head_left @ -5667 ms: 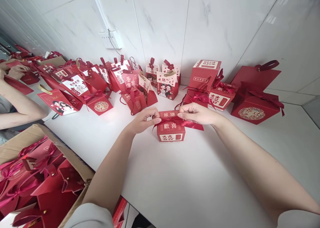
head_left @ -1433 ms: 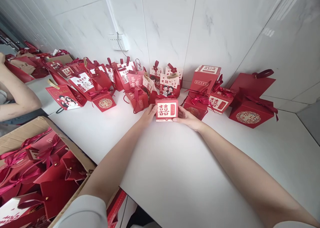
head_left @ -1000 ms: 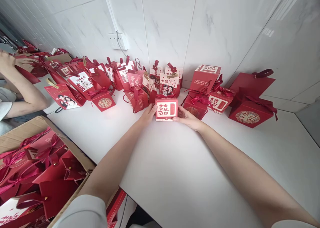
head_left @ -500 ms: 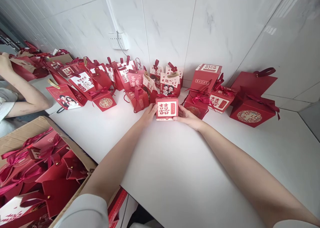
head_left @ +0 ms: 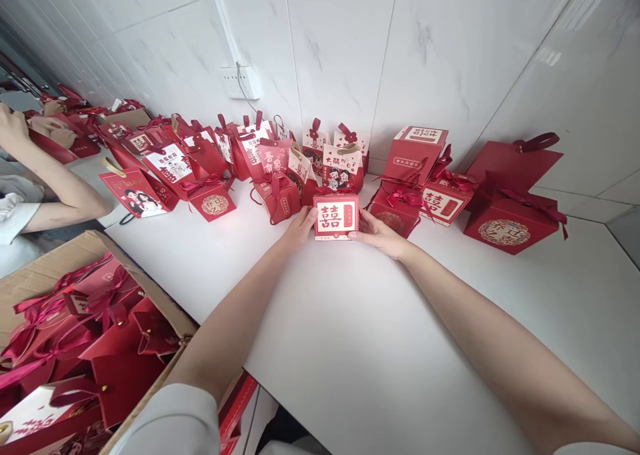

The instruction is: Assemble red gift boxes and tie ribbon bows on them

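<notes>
Crowding could cause trouble: with the left hand [head_left: 301,227] and right hand [head_left: 381,234] gripping opposite sides of the double-happiness favour box [head_left: 334,219] towards the back edge of the white table [head_left: 380,348], a careless shove might topple the couple-print gift box [head_left: 342,170] or crush the ribbon bow [head_left: 405,198].

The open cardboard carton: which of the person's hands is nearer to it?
Left. The left hand is right of the cardboard carton, at the held red gift box's left side; the right hand is farther right, at that box's other side.
</notes>
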The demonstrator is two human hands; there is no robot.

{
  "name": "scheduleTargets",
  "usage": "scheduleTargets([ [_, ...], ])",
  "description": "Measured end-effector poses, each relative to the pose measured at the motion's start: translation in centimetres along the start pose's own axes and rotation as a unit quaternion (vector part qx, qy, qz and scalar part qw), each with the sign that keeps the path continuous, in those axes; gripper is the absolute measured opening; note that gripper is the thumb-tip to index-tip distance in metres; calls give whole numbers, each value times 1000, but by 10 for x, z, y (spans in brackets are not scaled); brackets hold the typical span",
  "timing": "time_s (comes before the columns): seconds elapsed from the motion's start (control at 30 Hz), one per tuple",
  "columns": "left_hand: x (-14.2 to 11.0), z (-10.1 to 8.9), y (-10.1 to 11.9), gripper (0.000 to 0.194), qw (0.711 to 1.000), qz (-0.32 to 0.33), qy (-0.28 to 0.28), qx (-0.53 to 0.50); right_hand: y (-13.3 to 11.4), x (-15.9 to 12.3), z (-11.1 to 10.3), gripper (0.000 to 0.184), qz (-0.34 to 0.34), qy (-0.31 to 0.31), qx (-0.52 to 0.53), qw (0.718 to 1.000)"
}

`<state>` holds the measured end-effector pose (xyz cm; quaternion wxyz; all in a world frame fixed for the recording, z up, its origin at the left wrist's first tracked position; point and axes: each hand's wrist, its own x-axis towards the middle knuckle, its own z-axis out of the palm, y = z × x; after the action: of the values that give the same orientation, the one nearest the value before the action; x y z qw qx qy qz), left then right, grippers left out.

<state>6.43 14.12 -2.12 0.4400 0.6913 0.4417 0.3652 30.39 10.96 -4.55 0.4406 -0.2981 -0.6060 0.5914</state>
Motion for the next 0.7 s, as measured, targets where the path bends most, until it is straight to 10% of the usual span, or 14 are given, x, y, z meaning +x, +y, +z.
scheduleTargets([
  [0.37,-1,-4,5,58,996,-14,49,72,3,0,-1,84,-6,8,-7,1000],
  [0.57,-4,-3,14,50,975,18,202,95,4,1,3,63,21,38,-18,999],
  [0.7,-10,1,20,60,989,52,102,93,2,2,9,57,17,80,-33,996],
])
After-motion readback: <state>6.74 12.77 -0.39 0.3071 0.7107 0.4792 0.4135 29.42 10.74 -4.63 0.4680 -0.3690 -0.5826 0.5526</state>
